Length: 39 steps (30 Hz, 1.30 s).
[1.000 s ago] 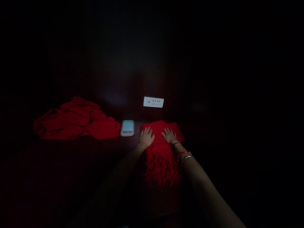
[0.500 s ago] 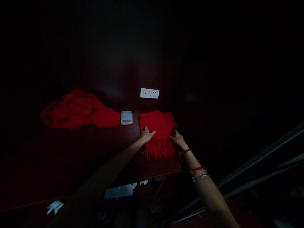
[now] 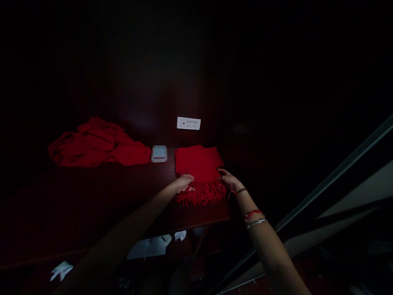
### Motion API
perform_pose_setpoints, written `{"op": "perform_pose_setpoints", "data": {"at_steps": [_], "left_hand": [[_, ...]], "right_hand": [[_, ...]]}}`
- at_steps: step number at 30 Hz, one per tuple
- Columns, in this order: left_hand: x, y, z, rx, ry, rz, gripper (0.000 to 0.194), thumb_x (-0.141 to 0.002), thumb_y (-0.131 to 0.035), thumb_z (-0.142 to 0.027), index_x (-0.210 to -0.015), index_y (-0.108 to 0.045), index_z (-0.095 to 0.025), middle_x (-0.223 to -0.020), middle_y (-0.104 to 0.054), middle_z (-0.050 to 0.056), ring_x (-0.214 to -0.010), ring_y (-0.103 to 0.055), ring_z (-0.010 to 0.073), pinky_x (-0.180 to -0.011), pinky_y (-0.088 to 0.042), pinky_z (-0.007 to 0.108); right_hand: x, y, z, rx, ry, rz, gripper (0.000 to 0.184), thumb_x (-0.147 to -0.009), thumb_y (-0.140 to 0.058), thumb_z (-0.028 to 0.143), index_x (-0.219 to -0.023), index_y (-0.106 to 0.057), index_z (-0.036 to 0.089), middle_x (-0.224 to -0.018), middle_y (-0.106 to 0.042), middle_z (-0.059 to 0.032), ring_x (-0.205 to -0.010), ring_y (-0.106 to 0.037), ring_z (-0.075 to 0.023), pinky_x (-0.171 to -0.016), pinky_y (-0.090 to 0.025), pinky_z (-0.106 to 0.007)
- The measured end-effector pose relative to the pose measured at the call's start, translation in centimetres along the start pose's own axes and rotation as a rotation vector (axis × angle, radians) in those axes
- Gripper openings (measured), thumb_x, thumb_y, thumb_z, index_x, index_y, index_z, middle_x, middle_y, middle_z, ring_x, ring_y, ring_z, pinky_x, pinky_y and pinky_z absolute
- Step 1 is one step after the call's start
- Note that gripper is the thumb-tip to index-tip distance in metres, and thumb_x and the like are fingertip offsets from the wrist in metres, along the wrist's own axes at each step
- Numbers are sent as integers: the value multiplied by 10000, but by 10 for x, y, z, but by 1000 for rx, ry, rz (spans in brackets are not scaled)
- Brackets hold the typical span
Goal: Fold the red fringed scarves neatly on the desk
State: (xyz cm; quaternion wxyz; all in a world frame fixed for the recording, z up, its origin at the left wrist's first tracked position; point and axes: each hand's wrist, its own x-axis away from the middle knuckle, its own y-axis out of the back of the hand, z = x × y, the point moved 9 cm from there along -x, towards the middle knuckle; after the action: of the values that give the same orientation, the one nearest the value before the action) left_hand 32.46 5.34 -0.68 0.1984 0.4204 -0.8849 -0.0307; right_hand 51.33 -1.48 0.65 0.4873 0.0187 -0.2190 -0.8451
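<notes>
A folded red scarf [image 3: 199,159] lies on the dark wooden surface, its fringe spread toward me. My left hand [image 3: 185,182] is closed at the scarf's near left corner, with some fringe strands between its fingers. At the opposite edge, my right hand [image 3: 229,179] has its thumb and fingers around the scarf's right side, just above the fringe. Part of that edge is hidden by the fingers. A second piece of red cloth [image 3: 101,145] lies crumpled farther left.
A small pale square item [image 3: 159,154], blurred out, lies between the two red cloths. A white power socket [image 3: 188,123] is on the dark back wall. White papers [image 3: 149,247] show below the front edge. A pale slanted rail [image 3: 331,176] runs at the right.
My left hand has shifted down from the scarf's left side to the fringe corner and closed more. My right hand stays at the right edge. The whole view has shifted slightly.
</notes>
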Motion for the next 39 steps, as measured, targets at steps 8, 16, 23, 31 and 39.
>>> {"op": "perform_pose_setpoints", "data": {"at_steps": [8, 16, 23, 31, 39], "left_hand": [[16, 5, -17, 142, 8, 53, 116, -795, -400, -95, -879, -465, -142, -676, -591, 3, -499, -562, 36, -426, -395, 85], [43, -3, 10, -300, 27, 242, 135, -805, -356, -170, -781, -487, -147, -551, -611, 12, -505, -593, 98, -476, -438, 157], [20, 32, -63, -815, -416, -116, 206, -785, -385, -194, -868, -573, -169, -890, -619, 91, -908, -550, 182, -795, -394, 274], [-16, -20, -30, -1042, -898, 125, 344, -824, -324, -206, -1132, -460, -279, -1245, -407, -18, -1188, -277, 116, -993, -140, 321], [-22, -21, -24, -1041, -903, 147, 361, -837, -311, -240, -1179, -401, -312, -1280, -347, -35, -1199, -257, 127, -990, -138, 347]], "right_hand": [[16, 2, 21, 11, 45, 88, 330, -711, -415, 58, -1018, -500, 144, -613, -545, 13, -422, -456, -38, -436, -402, -150], [51, 14, 4, 470, 45, 14, 152, -661, -522, 102, -763, -626, 145, -600, -583, -39, -600, -550, -136, -566, -397, -227], [67, -17, 54, 835, 410, -70, 198, -749, -472, 285, -881, -590, 196, -986, -529, -84, -954, -443, -200, -776, -327, -309], [98, -106, 56, 1011, 882, 118, 219, -798, -396, 326, -858, -516, 154, -881, -520, -66, -832, -459, -163, -774, -336, -309], [152, -86, 39, 940, 872, 143, 201, -830, -339, 250, -735, -500, 176, -735, -486, -28, -710, -454, -124, -721, -360, -252]]}}
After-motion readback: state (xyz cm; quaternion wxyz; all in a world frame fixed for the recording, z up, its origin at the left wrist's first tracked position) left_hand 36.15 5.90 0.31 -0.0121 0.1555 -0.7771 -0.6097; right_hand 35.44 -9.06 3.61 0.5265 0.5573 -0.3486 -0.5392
